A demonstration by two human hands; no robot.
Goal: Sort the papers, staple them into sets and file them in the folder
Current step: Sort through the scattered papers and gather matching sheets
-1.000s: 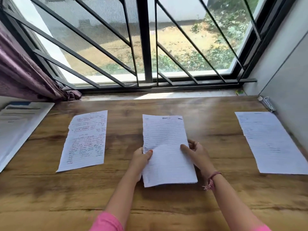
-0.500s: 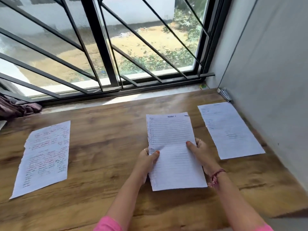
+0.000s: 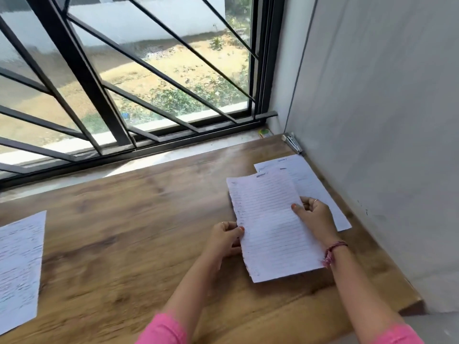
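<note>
While both hands are gripping it, the lined sheet is sitting near the right end of the desk, tilted a little with its top leaning left, and its upper right corner is overlapping the sheet by the wall. The left hand is pinching the lined sheet's left edge about halfway down: the thumb is lying on top of the paper, its tip just inside the edge, and the other fingers are curling underneath, out of view. The right hand is pinching the right edge somewhat higher up, thumb tip pressing on the paper's face, knuckles bending over the edge and covering part of the sheet by the wall. A red thread band is circling the right wrist, just beside the lined sheet's lower right corner. Whether the sheet's near end is touching the desk, I cannot tell. Far left of the lined sheet, a written page is lying flat at the frame's edge. Beyond the sheet by the wall, a stapler is lying in the desk's far corner against the wall. Pink sleeves are showing at the bottom.
</note>
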